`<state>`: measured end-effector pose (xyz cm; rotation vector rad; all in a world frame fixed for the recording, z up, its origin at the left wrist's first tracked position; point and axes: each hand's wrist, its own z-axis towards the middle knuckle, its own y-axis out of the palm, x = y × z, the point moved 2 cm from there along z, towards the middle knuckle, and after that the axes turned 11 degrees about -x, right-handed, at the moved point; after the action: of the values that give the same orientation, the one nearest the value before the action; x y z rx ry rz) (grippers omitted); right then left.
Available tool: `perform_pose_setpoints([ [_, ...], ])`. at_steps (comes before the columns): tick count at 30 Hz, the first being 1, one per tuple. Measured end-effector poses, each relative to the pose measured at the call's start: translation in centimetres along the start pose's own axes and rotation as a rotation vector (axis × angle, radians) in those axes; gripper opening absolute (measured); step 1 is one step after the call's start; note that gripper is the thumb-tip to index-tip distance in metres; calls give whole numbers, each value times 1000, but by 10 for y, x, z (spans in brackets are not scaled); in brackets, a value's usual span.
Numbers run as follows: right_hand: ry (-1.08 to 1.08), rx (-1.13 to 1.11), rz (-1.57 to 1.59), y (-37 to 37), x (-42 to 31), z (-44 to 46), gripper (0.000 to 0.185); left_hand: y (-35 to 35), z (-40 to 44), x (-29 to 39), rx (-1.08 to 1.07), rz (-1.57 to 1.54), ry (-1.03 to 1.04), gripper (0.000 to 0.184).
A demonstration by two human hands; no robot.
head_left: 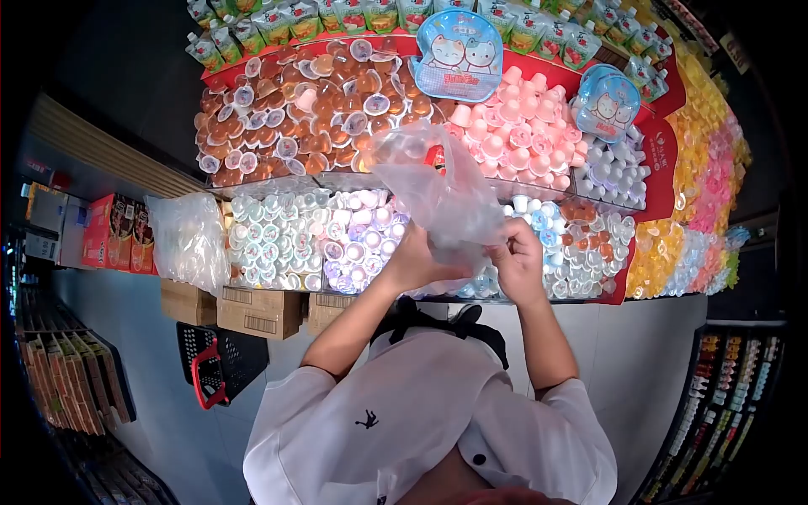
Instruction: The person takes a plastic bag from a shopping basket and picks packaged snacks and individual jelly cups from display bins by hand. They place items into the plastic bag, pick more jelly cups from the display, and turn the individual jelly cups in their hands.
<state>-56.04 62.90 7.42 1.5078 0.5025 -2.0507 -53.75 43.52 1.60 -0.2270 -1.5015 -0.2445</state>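
A clear plastic bag [450, 189] is held up in front of me, over the jelly cup display. My left hand [414, 263] grips the bag's lower left side, its fingers partly hidden by the film. On the other side my right hand [519, 263] pinches the bag's edge between thumb and fingers. Through the film a small red patch shows, which I cannot make out. Behind the bag lie pink jelly cups [526, 126] and brown jelly cups [324, 114]. Purple-and-white jelly cups [364, 220] are just left of my left hand.
A stack of plastic bags [192, 240] hangs at the display's left end. Cardboard boxes [259, 311] and a black basket [240, 362] with a red handle are on the floor. Blue cat-printed bags [459, 57] and several drink pouches [311, 21] line the back.
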Motion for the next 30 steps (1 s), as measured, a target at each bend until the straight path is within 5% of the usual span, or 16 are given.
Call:
perform_pose_setpoints([
  [5, -55, 75, -59, 7, -4, 16, 15, 21, -12, -2, 121, -78, 68, 121],
  [8, -34, -4, -97, -5, 6, 14, 15, 27, -15, 22, 141, 379, 36, 125],
  [11, 31, -10, -50, -1, 3, 8, 16, 37, -17, 24, 215, 404, 10, 117],
  [18, 13, -160, -306, -10, 3, 0, 13, 38, -3, -34, 144, 609, 40, 36],
  [24, 89, -249, -309, -24, 36, -18, 11, 48, 13, -68, 63, 813, 92, 36],
  [30, 207, -174, -173, -36, 82, -40, 12, 48, 13, -105, 238, 731, -12, 36],
])
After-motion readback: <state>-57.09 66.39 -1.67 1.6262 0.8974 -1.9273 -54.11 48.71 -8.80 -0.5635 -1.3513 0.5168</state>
